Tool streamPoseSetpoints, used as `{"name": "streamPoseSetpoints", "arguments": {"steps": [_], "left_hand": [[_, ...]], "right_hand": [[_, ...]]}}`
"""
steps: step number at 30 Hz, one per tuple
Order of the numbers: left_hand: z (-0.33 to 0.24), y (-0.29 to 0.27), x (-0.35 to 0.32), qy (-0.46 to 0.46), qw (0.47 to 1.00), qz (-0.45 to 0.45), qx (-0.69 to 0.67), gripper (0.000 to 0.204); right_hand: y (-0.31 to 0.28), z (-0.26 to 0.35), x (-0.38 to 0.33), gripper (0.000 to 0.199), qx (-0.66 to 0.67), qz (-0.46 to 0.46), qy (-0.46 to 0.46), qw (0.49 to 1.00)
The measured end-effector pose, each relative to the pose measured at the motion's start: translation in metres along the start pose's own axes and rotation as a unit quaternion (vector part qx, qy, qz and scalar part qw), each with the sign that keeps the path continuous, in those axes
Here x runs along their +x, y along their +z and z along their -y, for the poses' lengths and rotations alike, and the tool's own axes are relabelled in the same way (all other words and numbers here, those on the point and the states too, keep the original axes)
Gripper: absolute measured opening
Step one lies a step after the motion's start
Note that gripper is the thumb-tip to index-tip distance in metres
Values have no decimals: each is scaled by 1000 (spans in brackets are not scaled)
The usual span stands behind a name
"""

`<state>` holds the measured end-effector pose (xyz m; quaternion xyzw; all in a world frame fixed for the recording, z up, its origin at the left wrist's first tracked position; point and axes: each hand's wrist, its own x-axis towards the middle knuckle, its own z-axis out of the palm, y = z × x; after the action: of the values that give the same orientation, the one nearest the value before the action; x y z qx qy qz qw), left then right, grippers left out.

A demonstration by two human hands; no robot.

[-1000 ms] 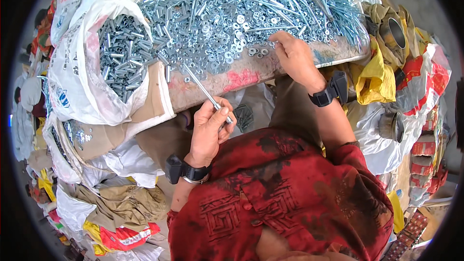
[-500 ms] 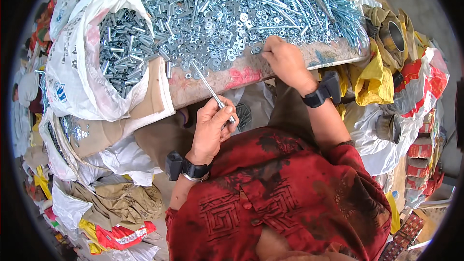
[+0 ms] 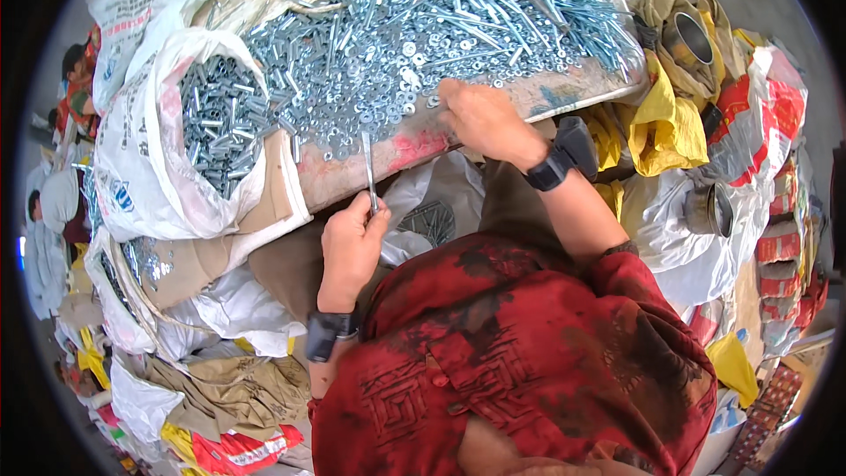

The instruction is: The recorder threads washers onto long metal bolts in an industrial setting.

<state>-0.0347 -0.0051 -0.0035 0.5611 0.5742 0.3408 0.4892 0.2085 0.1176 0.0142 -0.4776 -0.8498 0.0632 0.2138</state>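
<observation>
1. A long bolt (image 3: 368,167) is pinched at its near end by the left hand (image 3: 351,247), fingers curled tight about the shank; it is held nearly upright, its far end over the near edge of the board (image 3: 352,178). A second ago it was seen slanting up to the left; it now stands straighter.
2. The right hand (image 3: 480,119) is laid palm down on the board, fingertips pressed together into the loose washers (image 3: 388,106) at the near edge of the heap. It has been shifted left since the earlier frame.
3. The heap of bolts and washers (image 3: 458,9) is spread over the far part of the board.
4. A white sack (image 3: 141,167), open and filled with short bolts (image 3: 216,128), is set just left of the board.
5. Black wrist straps are worn on both arms.
6. Yellow and white bags (image 3: 656,137) are piled to the right.
</observation>
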Motion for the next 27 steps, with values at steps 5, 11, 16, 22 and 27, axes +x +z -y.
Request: {"name": "streamPoseSetpoints", "arguments": {"steps": [5, 11, 16, 22, 27], "left_hand": [[-12, 17, -5, 121, 913, -18, 390, 15], [-21, 21, -5, 186, 895, 25, 404, 17], [-4, 20, 0, 261, 891, 35, 371, 14], [5, 23, 0, 238, 922, 72, 297, 12], [2, 16, 5, 251, 911, 58, 321, 9]], "right_hand": [[-32, 17, -27, 6, 551, 181, 76, 811], [-39, 7, -46, 12, 624, 202, 101, 749], [-22, 9, -56, 24, 749, 294, 120, 581], [-13, -5, -48, 27, 705, 374, 60, 600], [-12, -6, -41, 25, 681, 417, 46, 600]]}}
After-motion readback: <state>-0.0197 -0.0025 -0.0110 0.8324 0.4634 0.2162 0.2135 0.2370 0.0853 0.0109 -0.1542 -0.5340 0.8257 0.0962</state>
